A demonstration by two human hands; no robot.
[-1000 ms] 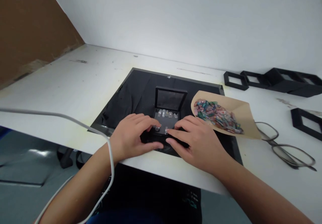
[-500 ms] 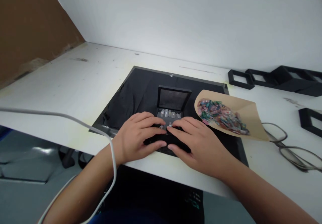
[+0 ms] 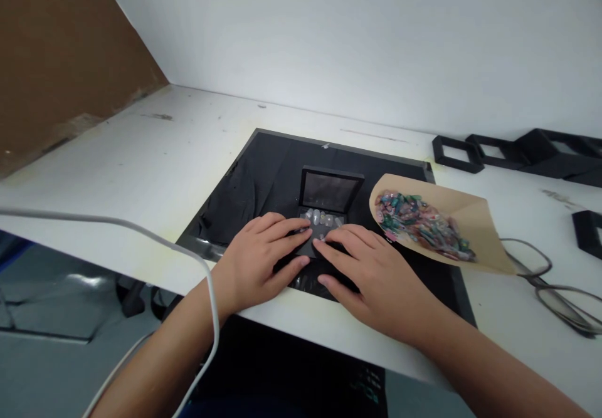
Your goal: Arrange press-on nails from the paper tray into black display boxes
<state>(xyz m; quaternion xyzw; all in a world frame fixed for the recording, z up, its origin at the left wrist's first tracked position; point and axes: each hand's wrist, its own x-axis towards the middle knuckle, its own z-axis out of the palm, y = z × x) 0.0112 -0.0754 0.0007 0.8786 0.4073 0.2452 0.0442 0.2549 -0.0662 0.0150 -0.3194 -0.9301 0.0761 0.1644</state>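
A black mat lay on the white desk. On it stood an open small box, one row of clear stones placed. Left hand and right hand pressed flat, fingers spread, grasping nothing visible. Colourful stones remained piled on brown paper.

An open box sits on a mat, left of a paper bearing beads.

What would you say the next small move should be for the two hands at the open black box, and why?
Probably the right hand should reach toward the colourful stones on the brown paper. Both hands, the left hand too, rest at the black box, whose lid stands open; only a few pale stones show in its tray, though fingers hide the near part.
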